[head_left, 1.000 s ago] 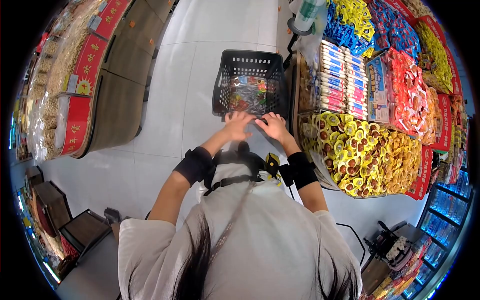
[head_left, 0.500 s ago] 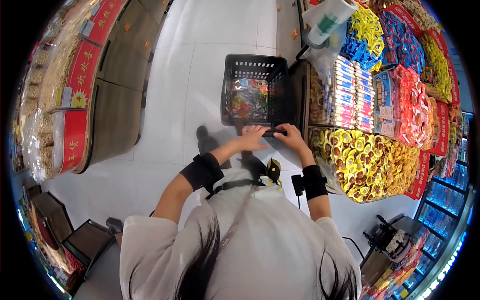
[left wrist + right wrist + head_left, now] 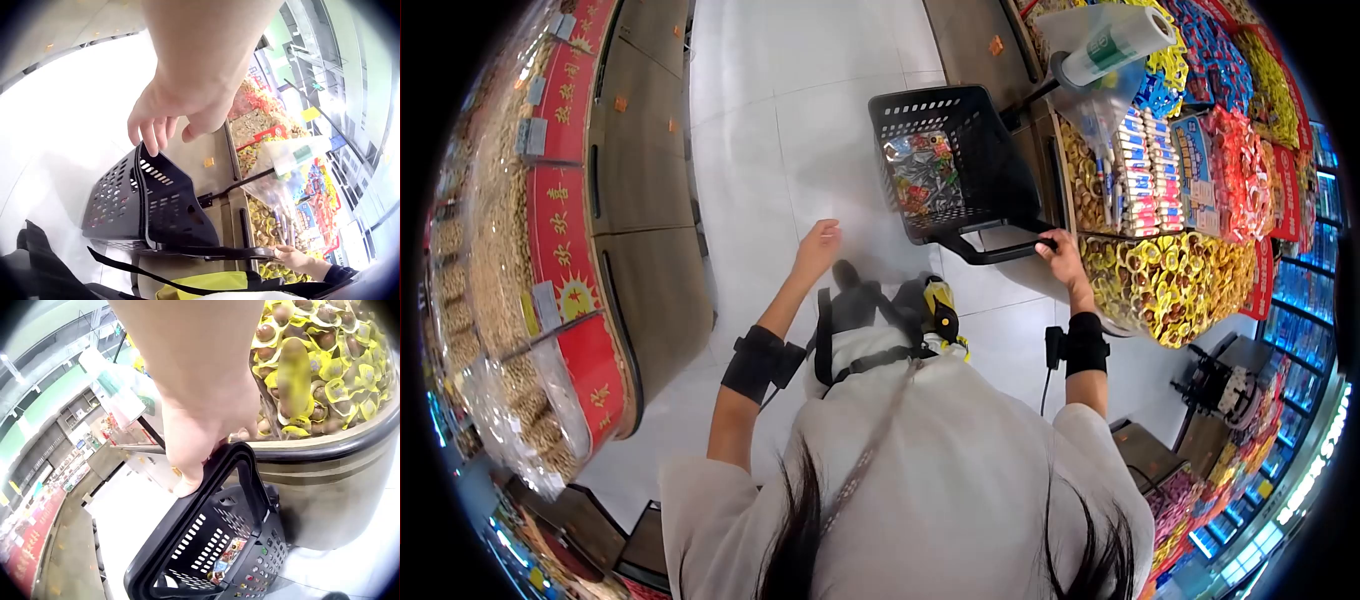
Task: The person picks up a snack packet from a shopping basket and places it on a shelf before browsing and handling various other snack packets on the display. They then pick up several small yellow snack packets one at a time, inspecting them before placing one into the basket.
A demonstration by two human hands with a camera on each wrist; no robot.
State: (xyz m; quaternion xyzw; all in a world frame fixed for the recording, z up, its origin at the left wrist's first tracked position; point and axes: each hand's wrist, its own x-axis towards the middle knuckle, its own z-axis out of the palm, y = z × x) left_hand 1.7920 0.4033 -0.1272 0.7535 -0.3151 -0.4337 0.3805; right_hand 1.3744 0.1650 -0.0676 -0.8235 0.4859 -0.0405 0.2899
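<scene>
A black perforated basket [image 3: 955, 165] hangs tilted from its handle [image 3: 1000, 256], with small wrapped packets [image 3: 924, 172] lying inside. My right hand [image 3: 1062, 258] grips the end of that handle beside the candy bin; in the right wrist view the right hand [image 3: 203, 428] has its fingers round the black handle [image 3: 219, 470], partly hidden behind the hand. Free of the basket, my left hand [image 3: 820, 243] is held out over the floor, holding nothing. In the left wrist view the left hand [image 3: 178, 112] shows loosely bent fingers, with the basket [image 3: 150, 203] below.
A bin of yellow-wrapped sweets [image 3: 1175, 285] stands right of the basket, with a roll of plastic bags [image 3: 1118, 45] above. On the left is a long counter [image 3: 645, 200] of bagged nuts. Grey tiled floor [image 3: 750, 130] runs between them.
Both hands were together at the basket's near edge. The left has let go and moved left; the right now holds the raised handle farther right, and the basket has shifted right and tilted.
</scene>
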